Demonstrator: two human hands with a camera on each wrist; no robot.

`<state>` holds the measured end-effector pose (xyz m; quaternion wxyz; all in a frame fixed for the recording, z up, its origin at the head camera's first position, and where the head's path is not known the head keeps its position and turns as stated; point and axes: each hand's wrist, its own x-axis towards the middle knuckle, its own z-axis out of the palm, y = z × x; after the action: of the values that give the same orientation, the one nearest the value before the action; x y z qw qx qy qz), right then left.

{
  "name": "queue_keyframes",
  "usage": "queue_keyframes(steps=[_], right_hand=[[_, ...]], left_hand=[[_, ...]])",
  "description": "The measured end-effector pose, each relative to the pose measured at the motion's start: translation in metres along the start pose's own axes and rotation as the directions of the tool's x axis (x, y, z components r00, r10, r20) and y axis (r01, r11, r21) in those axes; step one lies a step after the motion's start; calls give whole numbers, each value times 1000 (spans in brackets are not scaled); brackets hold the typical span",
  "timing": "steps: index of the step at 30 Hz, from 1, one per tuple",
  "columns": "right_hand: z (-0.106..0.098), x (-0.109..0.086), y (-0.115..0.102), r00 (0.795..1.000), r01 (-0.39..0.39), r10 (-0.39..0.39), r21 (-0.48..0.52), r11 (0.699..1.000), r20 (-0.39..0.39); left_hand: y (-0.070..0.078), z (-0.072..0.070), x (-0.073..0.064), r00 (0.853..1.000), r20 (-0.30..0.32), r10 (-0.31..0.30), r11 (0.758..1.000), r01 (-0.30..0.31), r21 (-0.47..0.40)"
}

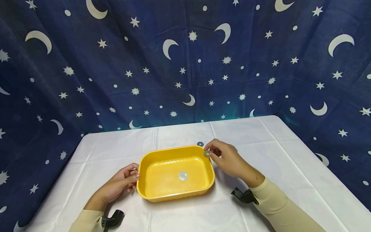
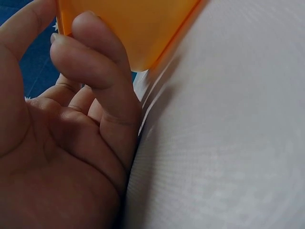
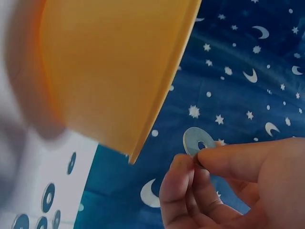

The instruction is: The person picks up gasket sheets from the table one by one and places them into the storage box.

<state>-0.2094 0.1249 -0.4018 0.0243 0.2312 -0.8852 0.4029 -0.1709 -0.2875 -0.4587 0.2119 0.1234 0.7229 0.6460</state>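
A yellow plastic tray (image 1: 162,182) stands on the white cloth, with one flat metal washer (image 1: 183,178) lying on its bottom. My left hand (image 1: 116,185) holds the tray's left side, thumb at the rim and fingers along the outer wall. Over the tray's far right corner, my right hand (image 1: 229,159) pinches another metal washer (image 3: 191,139) between thumb and fingertips. In the right wrist view this washer is tilted up, just beyond the tray's rim. Several more washers (image 3: 46,205) lie on the cloth behind the tray, partly hidden by the right hand in the head view.
The white cloth (image 1: 290,193) covers the table and shows fold lines. A dark blue curtain (image 1: 185,71) with moons and stars hangs behind and at both sides. Black straps (image 1: 244,195) sit at both wrists, by the beige sleeves (image 1: 285,209).
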Motion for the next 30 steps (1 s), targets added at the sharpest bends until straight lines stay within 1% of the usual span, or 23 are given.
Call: queue_keyframes(steps=[3, 6, 10, 12, 14, 19, 24, 30], right_hand=[[2, -2, -4, 1000, -4, 4, 28, 1000, 11], [7, -5, -8, 999, -27, 24, 85, 996, 39], [16, -4, -15, 994, -60, 39, 200, 978, 106], [22, -2, -19, 991, -62, 29, 253, 966, 134], [27, -1, -22, 989, -56, 15, 281, 958, 148], [41, 2, -27, 988, -42, 0, 276, 960, 153], [54, 4, -33, 985, -53, 8, 258, 965, 172], [70, 10, -39, 983, -16, -23, 210, 978, 183]], left_hand=[[-2, 0, 0, 1000, 5, 3, 1000, -3, -10], [-3, 0, 1, 1000, 5, -4, 1000, 4, -13], [-3, 0, 2, 1000, -8, -27, 1000, 27, 0], [-2, 0, 3, 1000, -11, -28, 1000, 28, 2], [-1, -1, 3, 1000, -6, -20, 1000, 20, 0], [0, -3, 3, 1000, 9, -2, 1000, 2, -4], [0, -3, 2, 1000, 0, -14, 1000, 14, 9], [0, -3, 1, 1000, -3, -11, 1000, 11, 4]])
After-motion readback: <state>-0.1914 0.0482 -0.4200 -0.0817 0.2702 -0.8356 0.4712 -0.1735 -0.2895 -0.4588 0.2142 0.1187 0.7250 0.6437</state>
